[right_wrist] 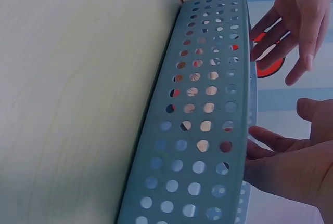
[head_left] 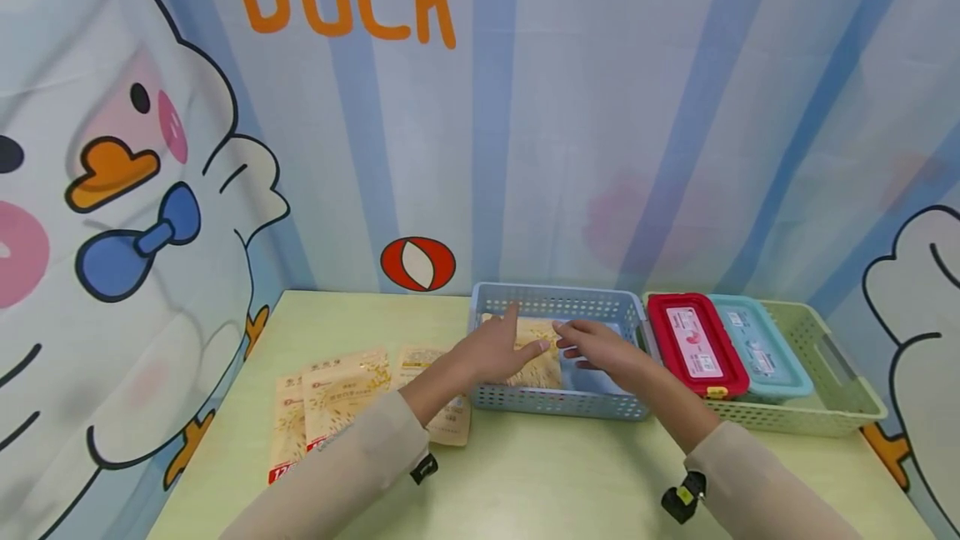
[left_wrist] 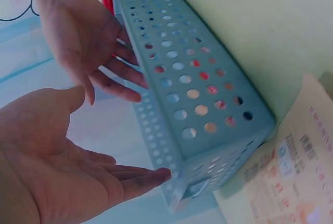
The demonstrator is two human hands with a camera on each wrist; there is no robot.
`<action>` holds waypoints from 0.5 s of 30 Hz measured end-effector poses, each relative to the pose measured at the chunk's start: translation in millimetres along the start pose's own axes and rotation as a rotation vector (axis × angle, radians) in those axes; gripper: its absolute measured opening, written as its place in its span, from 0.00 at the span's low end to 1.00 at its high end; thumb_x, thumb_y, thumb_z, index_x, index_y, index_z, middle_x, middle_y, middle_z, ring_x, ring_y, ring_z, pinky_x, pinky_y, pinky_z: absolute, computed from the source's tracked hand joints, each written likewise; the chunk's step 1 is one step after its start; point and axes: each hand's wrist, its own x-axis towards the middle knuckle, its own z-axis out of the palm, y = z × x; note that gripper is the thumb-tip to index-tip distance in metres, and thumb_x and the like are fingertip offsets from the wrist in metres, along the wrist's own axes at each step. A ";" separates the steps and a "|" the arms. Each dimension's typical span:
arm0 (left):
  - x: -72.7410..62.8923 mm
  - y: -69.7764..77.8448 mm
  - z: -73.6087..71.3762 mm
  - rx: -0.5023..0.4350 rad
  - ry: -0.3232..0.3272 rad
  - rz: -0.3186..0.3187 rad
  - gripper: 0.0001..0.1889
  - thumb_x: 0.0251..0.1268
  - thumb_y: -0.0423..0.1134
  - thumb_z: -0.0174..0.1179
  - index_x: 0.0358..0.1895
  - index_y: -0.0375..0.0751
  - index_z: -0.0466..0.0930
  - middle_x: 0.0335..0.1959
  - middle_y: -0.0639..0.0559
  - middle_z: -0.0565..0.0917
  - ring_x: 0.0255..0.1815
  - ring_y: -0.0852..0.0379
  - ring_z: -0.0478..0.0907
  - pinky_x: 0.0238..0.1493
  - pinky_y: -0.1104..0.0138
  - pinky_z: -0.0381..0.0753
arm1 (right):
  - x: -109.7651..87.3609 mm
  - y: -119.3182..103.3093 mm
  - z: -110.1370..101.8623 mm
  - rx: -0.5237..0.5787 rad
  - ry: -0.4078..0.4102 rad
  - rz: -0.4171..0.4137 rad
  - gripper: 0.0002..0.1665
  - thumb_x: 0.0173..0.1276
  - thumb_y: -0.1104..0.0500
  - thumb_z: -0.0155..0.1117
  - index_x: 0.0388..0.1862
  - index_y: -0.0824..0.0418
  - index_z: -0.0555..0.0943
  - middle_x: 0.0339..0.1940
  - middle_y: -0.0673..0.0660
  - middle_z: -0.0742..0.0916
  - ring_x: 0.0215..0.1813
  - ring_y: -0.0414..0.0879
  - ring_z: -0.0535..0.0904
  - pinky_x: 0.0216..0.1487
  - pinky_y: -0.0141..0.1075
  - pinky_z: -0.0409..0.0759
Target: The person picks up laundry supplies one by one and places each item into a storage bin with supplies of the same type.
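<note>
The left hand (head_left: 495, 348) is open, thumb spread away from the fingers, and the right hand (head_left: 603, 348) is open with fingers loosely bent; neither has hold of anything. Both hover over a light-blue, rectangular plastic basket (head_left: 558, 402) with round-holed walls, at the middle of the table's far edge. Inside, in its left half, lies a flat beige pouch printed with grains (head_left: 538, 375), partly hidden by the left hand.

The pouch looks light, soft and perhaps a little slippery, unlikely to break; its side edges seem the best places to take hold. The basket looks thin but stiff, best taken by its short end walls.

Toward the left edge of the table (head_left: 525, 482), three matching beige packets (head_left: 348, 390) overlap or lie side by side; two show grain pictures and red corner labels, one beginning "12". Their small characters are unreadable.

Near the far right corner, a pale-green basket (head_left: 840, 419) carries a red-lidded box (head_left: 697, 344) and a turquoise-lidded box (head_left: 763, 348), both with labels too small to read. Behind, a striped cloth backdrop (head_left: 570, 148) reads "DUCK" in orange capitals.
</note>
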 end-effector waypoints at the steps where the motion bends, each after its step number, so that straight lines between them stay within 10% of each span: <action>1: -1.2 0.1 -2.7 -0.001 -0.001 0.011 0.49 0.81 0.65 0.50 0.87 0.36 0.42 0.75 0.34 0.73 0.71 0.39 0.76 0.68 0.46 0.77 | -1.0 -1.2 -1.5 -0.011 -0.004 -0.004 0.39 0.88 0.45 0.49 0.79 0.74 0.63 0.73 0.76 0.74 0.75 0.71 0.70 0.75 0.61 0.69; 15: -16.7 -10.4 -36.6 0.029 0.133 0.130 0.42 0.81 0.63 0.53 0.85 0.39 0.56 0.82 0.41 0.65 0.81 0.41 0.65 0.76 0.44 0.67 | -11.8 -22.5 -10.3 -0.154 0.010 -0.069 0.42 0.85 0.38 0.51 0.83 0.66 0.62 0.77 0.69 0.72 0.78 0.68 0.67 0.75 0.65 0.66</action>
